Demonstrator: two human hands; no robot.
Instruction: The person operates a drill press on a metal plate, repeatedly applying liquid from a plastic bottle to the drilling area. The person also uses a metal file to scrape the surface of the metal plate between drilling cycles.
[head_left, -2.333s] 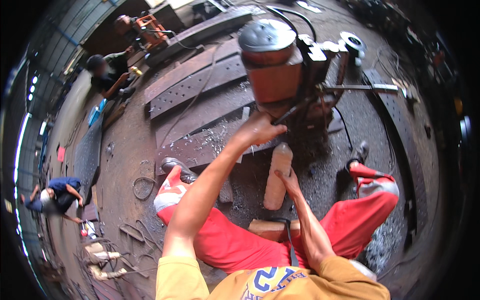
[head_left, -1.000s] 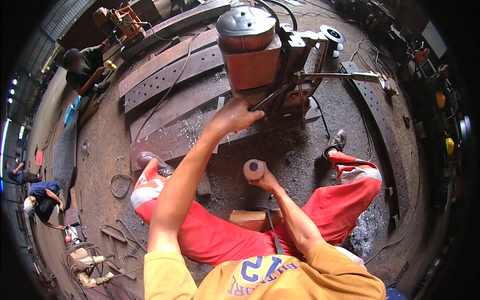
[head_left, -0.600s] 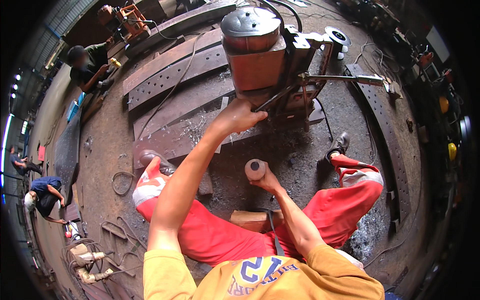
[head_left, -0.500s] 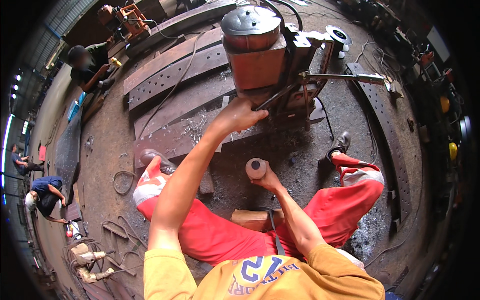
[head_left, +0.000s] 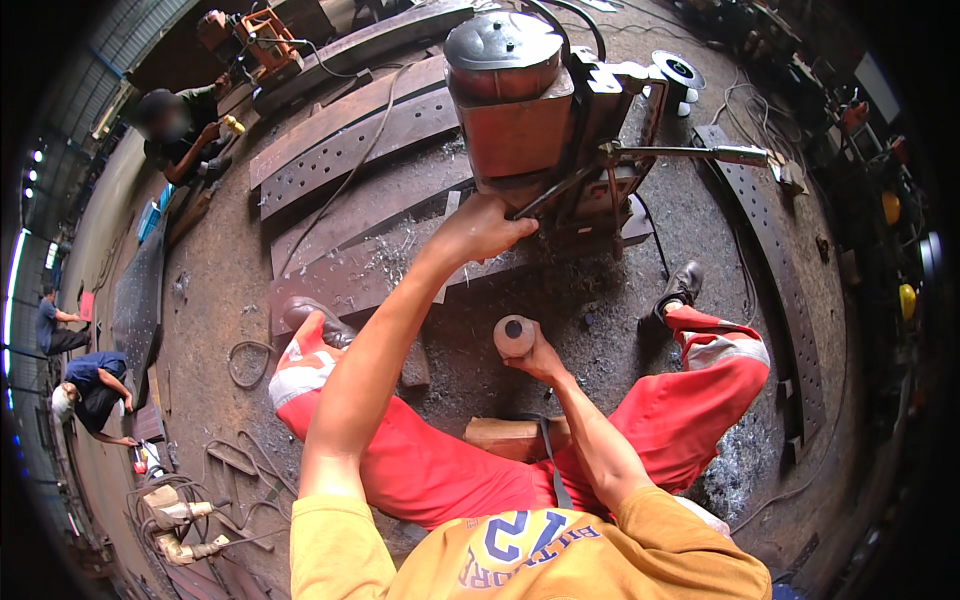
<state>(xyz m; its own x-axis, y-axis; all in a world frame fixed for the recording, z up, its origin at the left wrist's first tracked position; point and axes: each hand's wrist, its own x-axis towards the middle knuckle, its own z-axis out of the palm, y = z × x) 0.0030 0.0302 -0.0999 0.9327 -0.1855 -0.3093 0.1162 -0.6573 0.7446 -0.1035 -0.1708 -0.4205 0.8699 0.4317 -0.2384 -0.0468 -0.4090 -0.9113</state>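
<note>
A portable drilling machine [head_left: 515, 125] with a shiny domed top and a reddish-brown body stands upright on steel plates in front of me. My left hand [head_left: 480, 232] is closed around the end of a dark lever [head_left: 552, 192] on its side; the palm hides the grip. Another lever with a metal grip [head_left: 735, 155] sticks out to the right. Low between my knees, my right hand [head_left: 540, 358] holds a pale round bottle [head_left: 512, 345] with a dark cap, seen from above and apart from the machine.
Metal shavings [head_left: 405, 250] litter the plates and floor. A wooden block [head_left: 500, 436] lies between my legs. A perforated steel beam [head_left: 765, 270] runs along the right. Cables and a power tool [head_left: 180, 520] lie at lower left. Co-workers [head_left: 95, 395] are at the left, one [head_left: 180, 135] farther back.
Both my hands keep their grips, with almost no movement. At the far left, a distant person has risen a little and reaches toward a red sheet.
</note>
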